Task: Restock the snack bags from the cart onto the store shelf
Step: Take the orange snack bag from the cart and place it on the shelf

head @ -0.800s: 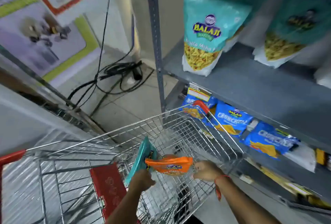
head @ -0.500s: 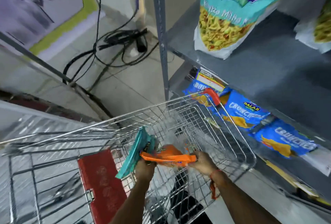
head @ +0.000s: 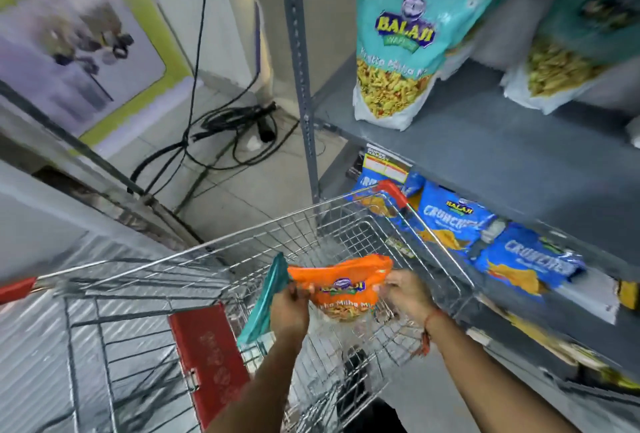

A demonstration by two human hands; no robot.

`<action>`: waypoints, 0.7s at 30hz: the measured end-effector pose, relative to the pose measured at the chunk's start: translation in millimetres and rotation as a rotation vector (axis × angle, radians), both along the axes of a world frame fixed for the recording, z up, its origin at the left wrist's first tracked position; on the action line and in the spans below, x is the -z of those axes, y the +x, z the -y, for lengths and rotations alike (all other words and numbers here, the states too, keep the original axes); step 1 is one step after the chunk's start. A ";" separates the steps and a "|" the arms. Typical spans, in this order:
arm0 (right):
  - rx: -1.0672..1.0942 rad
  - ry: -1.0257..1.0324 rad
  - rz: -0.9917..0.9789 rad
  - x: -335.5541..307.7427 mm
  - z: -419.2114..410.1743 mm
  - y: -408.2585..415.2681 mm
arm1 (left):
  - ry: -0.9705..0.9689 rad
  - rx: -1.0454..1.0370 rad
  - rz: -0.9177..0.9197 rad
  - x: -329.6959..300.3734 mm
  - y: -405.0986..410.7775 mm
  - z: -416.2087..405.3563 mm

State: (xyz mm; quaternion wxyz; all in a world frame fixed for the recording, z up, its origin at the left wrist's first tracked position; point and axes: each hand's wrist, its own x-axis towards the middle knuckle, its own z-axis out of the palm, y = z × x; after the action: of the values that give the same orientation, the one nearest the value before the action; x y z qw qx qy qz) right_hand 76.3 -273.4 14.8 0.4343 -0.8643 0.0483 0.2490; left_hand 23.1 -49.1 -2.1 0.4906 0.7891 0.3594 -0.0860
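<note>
The orange bag (head: 341, 289) is up over the cart (head: 242, 249) basket, held between both hands: the right hand (head: 407, 289) has its grip closed on the bag's right edge, and the left hand (head: 289, 308) is pinching the left edge while also clutching a teal bag (head: 268, 297) that hangs edge-on beside it. So two bags are in hand and neither has reached the shelf (head: 485, 155) yet. Looking further out, the cart looks pretty much empty to me apart from what's being lifted, though the wire floor is blurry and I can't rule out something lying flat down there. The shelf on the right already has stock: a big teal pack (head: 405, 52) standing near the front-left corner, a second one (head: 568, 58) further right, and a row of blue bags (head: 460, 221) on the level below, just past the cart's rim. There's lots of bare grey board in front of and between the teal packs, so room isn't a problem. My read is we're near the tail end of the restock, with these two bags still to be carried over and stood up, the teal one probably beside its matching packs.
</note>
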 end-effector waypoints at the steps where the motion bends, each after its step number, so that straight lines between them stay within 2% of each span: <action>1: 0.018 0.005 0.036 -15.0 0.8 -5.2 | -0.014 0.023 0.065 -10.7 -0.1 0.3; 7: 0.193 -0.025 0.316 -126.9 18.0 -42.9 | -0.083 0.204 0.424 -108.1 16.2 8.9; 13: 0.386 0.010 0.546 -263.9 59.1 -74.8 | -0.245 0.509 0.655 -243.6 46.4 49.4; 18: 0.528 0.032 0.792 -375.8 95.6 -104.9 | -0.198 0.614 0.864 -365.3 53.7 95.5; 21: 0.581 0.036 0.895 -429.0 117.7 -119.5 | -0.252 0.646 0.938 -425.8 50.5 123.4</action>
State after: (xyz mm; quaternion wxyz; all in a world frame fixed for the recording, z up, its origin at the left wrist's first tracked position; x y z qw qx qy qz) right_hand -43.2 -391.1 443.8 0.4784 -0.8293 0.0914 -0.2740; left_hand 73.6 -172.5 423.7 0.6362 0.7480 -0.1684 0.0856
